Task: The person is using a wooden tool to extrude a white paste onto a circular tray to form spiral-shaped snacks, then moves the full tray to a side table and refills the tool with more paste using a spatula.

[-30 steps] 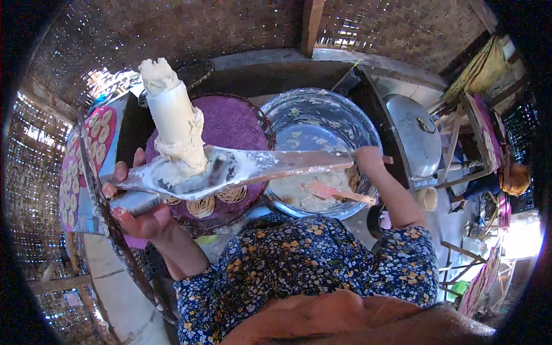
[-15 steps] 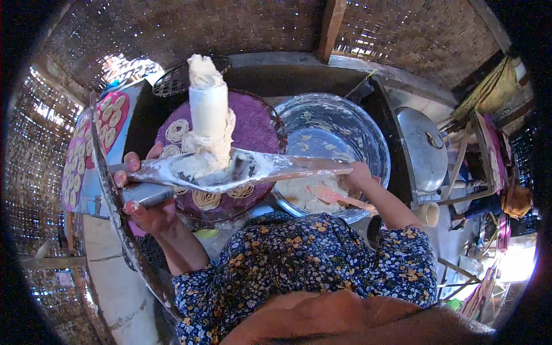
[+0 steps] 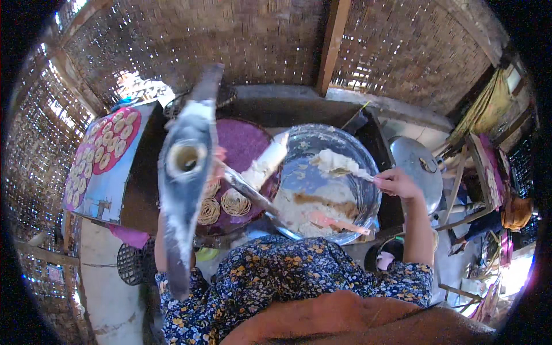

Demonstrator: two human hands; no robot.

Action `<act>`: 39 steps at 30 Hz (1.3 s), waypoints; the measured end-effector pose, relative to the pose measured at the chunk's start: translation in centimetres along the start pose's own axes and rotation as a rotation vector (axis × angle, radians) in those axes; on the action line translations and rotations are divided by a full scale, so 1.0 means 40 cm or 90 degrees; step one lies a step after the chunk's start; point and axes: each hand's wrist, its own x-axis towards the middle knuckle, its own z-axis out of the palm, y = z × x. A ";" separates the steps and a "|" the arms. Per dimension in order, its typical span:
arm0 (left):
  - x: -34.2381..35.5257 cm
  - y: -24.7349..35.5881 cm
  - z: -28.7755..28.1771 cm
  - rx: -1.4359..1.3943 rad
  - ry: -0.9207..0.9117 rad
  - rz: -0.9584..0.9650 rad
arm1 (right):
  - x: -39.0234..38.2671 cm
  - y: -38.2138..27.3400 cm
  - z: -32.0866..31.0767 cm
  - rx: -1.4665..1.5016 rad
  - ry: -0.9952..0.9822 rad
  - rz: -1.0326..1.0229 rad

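Observation:
My left hand (image 3: pixel 219 163) is closed round a wooden press piece (image 3: pixel 200 129), tilted so the round hole in its middle shows; most of the hand is hidden behind it. A slim bar (image 3: pixel 253 195) slants from beside that hand to the basin's near rim. Next to it, a white cylinder (image 3: pixel 272 154) smeared with dough lies between tray and basin. Over the metal basin (image 3: pixel 376 201), my right hand (image 3: pixel 397 184) pinches a long dough-covered piece (image 3: pixel 336 163); whether a tool is inside I cannot tell. Pale dough (image 3: pixel 290 202) and a pink spatula (image 3: pixel 336 222) lie in the basin.
A round purple tray (image 3: pixel 241 135) bears coiled noodle nests (image 3: pixel 236 203). More nests lie on a board (image 3: pixel 112 190) at the left. On the right stand a large metal lid (image 3: pixel 417 167) and a dark bucket (image 3: pixel 374 259). A woven wall (image 3: pixel 264 46) closes the far side.
The press piece has swung from level to upright on the left. The dough-covered cylinder has come off its top and lies lower right. My right hand has left the press and grips the dough-covered piece.

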 end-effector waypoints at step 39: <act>0.110 -0.004 0.249 0.492 -0.166 0.459 | -0.236 -0.433 0.078 -0.662 0.689 -0.670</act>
